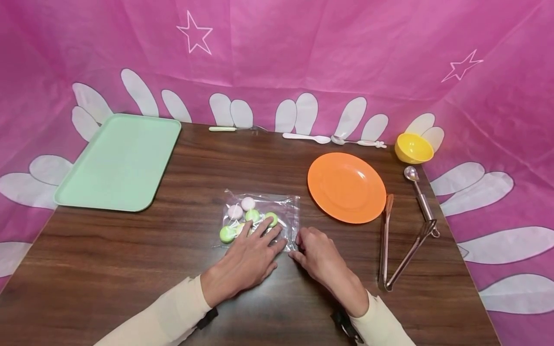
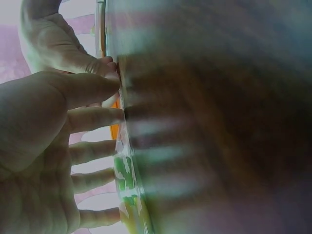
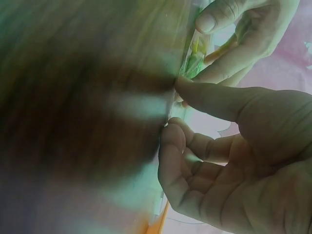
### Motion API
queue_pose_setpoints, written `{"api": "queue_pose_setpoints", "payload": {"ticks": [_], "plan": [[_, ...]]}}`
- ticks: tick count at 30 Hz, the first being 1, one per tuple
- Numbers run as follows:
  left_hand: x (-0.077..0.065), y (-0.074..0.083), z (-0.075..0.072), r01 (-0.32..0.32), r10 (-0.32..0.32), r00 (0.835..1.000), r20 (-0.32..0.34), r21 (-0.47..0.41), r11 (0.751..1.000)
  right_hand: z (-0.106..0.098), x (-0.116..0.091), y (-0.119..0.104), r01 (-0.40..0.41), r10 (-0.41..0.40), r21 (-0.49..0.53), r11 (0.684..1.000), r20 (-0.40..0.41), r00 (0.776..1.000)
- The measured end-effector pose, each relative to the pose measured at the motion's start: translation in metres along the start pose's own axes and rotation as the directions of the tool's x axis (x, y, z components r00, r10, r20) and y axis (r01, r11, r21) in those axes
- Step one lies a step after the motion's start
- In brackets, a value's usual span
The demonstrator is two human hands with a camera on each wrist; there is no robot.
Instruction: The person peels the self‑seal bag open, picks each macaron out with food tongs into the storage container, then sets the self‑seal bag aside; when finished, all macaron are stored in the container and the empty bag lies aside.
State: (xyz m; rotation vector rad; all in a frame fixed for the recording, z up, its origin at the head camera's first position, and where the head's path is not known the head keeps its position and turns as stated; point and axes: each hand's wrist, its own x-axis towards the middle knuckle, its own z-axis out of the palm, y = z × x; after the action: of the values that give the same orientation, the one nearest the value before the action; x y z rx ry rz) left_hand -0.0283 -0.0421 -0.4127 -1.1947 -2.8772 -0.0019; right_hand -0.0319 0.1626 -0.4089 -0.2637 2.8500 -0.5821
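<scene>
A clear plastic bag lies flat on the table, with several round, macaron-like pieces in pink, green and pale yellow inside. My left hand presses down on the bag's lower part with fingers spread, covering some of the pieces. In the left wrist view, its fingertips rest along the bag. At the lower right corner of the bag, my right hand grips the edge with curled fingers and thumb. The right wrist view shows the thumb and index fingertips low at the bag's edge, close over the table.
An orange plate lies to the right, with opened metal tongs and a scoop beyond it. A yellow bowl stands at the back right corner. Spoons and a green-handled utensil line the back; a green tray is left.
</scene>
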Motion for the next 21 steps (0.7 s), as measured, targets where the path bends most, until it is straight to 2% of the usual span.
{"api": "queue_pose_setpoints", "payload": {"ticks": [4, 11, 17, 18, 21], "plan": [[-0.001, 0.000, -0.001, 0.003, -0.002, 1.000, 0.006, -0.004, 1.000, 0.000, 0.002, 0.003, 0.014, -0.014, 0.016, 1.000, -0.004, 1.000], [-0.001, -0.002, -0.002, -0.012, 0.012, 1.000, -0.024, 0.005, 1.000, 0.004, 0.005, 0.006, -0.017, 0.017, 0.009, 1.000, 0.013, 1.000], [-0.001, -0.003, -0.001, -0.018, 0.017, 1.000, -0.015, -0.006, 1.000, 0.052, 0.018, 0.051, 0.089, -0.100, -0.108, 0.990, -0.100, 0.990], [-0.001, -0.003, 0.000, -0.018, 0.018, 1.000, -0.013, -0.006, 1.000, 0.054, 0.018, 0.052, 0.100, -0.117, -0.133, 0.986, -0.123, 0.986], [-0.001, -0.003, 0.000, -0.022, 0.022, 1.000, -0.015, 0.001, 1.000, 0.039, 0.008, 0.035, 0.134, -0.161, -0.161, 0.978, -0.162, 0.974]]}}
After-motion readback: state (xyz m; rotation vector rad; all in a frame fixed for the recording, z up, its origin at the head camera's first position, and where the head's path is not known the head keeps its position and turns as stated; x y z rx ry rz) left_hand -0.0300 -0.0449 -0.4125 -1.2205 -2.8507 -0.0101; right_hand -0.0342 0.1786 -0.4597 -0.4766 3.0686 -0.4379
